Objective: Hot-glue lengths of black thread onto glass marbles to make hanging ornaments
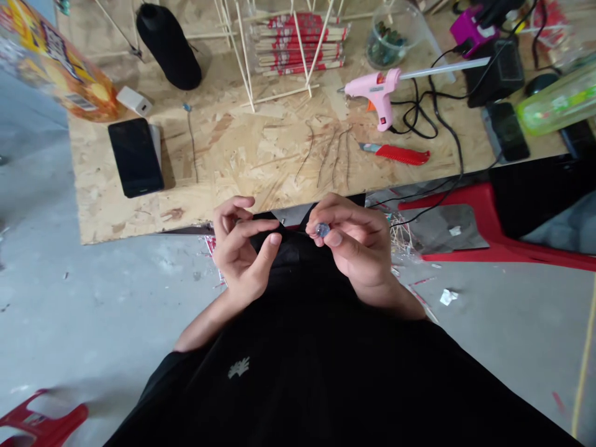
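My right hand (357,243) pinches a small clear bluish bead (322,230) between thumb and fingertips, just below the near edge of the wooden board table (233,155). My left hand (242,248) is close beside it, fingers curled and pinched on something thin that I cannot make out, perhaps a wire running toward the bead. Both hands hover over my black clothing (298,347). Several thin dark wires (326,155) lie on the board just beyond my hands.
On the board: a black phone (135,156), white charger (134,100), black cylinder (168,45), pink glue gun (378,92), red utility knife (400,154), packs of chopsticks (300,43), a stick frame, a bowl of beads (388,38), black cables. Red stools stand at right (488,236) and lower left.
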### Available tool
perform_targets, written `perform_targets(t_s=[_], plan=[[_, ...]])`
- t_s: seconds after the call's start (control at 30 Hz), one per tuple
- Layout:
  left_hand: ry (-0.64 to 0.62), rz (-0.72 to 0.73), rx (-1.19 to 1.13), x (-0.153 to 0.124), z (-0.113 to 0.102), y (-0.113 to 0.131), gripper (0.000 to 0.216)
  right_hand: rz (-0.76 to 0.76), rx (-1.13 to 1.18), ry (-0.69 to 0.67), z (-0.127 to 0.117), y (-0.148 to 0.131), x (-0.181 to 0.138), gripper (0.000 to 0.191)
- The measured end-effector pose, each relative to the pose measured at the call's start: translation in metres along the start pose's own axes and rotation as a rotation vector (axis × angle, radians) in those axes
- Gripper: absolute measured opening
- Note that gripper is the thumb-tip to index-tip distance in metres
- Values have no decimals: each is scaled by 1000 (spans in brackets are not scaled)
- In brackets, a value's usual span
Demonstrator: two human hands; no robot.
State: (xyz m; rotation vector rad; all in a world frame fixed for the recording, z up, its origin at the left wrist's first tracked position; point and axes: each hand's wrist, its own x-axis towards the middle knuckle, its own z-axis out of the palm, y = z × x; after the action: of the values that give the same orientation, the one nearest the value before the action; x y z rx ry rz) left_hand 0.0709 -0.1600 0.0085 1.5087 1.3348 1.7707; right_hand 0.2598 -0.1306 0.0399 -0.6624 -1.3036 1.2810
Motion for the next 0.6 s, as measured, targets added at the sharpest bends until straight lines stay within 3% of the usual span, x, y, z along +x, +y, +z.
perform_targets(t_s=[0.07, 0.23, 0.37, 0.53, 0.6], plan=[[35, 66, 8, 4, 3, 4, 15, 23, 18, 10, 2, 1, 1, 19], [18, 61, -66, 6, 7, 17, 20, 81, 83, 29, 7, -1, 8, 26], [-106, -59, -151, 5, 6, 20, 8, 142, 120, 48, 8, 4, 9, 30], [-483, -273, -540, 6, 8, 5, 94, 51, -40, 42, -1, 11, 18, 16], [-573, -349, -647, 6, 6, -3, 87, 14, -205, 4, -7, 11, 31, 16]])
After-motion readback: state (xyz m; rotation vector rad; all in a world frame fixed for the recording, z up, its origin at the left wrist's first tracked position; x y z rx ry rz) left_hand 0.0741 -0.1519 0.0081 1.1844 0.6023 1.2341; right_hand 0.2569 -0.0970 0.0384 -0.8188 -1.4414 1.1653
